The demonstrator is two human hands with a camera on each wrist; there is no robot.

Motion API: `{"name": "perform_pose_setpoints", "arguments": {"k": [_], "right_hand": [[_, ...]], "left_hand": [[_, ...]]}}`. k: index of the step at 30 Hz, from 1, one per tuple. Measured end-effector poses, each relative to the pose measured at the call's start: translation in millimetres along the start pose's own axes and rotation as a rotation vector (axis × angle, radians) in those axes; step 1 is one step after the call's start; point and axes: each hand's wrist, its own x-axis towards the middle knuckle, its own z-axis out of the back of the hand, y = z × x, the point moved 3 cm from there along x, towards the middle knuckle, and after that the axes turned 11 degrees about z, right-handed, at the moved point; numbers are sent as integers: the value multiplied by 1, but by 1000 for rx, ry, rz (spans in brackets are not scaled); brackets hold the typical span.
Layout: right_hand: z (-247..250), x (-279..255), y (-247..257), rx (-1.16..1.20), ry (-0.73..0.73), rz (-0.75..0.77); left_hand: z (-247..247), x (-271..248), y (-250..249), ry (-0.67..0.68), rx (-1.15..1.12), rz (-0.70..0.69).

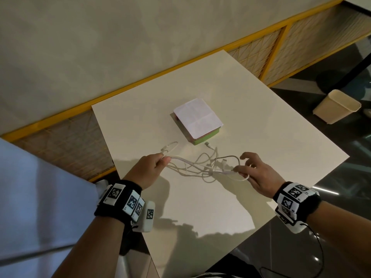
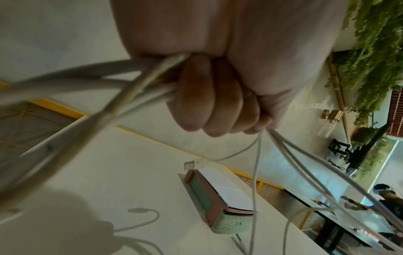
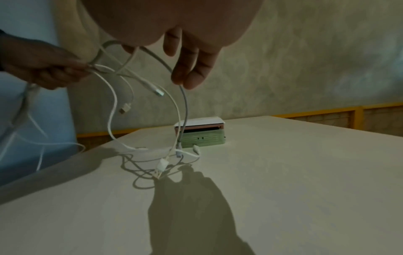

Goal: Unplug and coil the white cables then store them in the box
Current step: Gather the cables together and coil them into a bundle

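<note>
Several white cables [image 1: 200, 167] hang in a loose tangle between my two hands, just above the cream table [image 1: 261, 117]. My left hand [image 1: 160, 160] grips one end of the bundle in a fist [image 2: 218, 100], and a short loop [image 1: 170, 148] sticks out past it. My right hand [image 1: 243, 167] holds a strand between thumb and fingers [image 3: 185, 75], with the other fingers spread. Loose plugs dangle and touch the table [image 3: 161, 165]. The box [image 1: 206, 138], green with a white sheet on top, sits behind the cables [image 3: 202, 138].
A wall with a yellow-framed lattice rail [image 1: 261, 63] runs along the table's far side. A beige bin [image 1: 337, 106] stands on the dark floor to the right. A pale blue fabric [image 1: 40, 197] lies at the left. Bare tabletop lies in front of my hands.
</note>
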Motion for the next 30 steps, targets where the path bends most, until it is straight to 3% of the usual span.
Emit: {"name": "perform_pose_setpoints", "arguments": {"k": [4, 8, 12, 14, 17, 23, 26, 30], "right_hand": [[3, 7, 9, 11, -80, 38], [1, 13, 18, -41, -61, 145], [-17, 9, 9, -79, 213, 216], [-24, 4, -1, -66, 405, 105], [-21, -1, -11, 13, 574, -176], [-23, 2, -27, 43, 433, -373], [-21, 6, -26, 104, 323, -371], [-5, 49, 7, 247, 35, -255]], "left_hand": [[1, 4, 5, -39, 28, 51], [3, 6, 10, -55, 49, 102], [6, 8, 15, -55, 73, 130], [5, 7, 16, -57, 73, 125], [3, 6, 16, -70, 85, 109], [0, 0, 10, -29, 53, 88], [-1, -6, 0, 33, 34, 44], [-5, -14, -20, 129, 30, -15]]}}
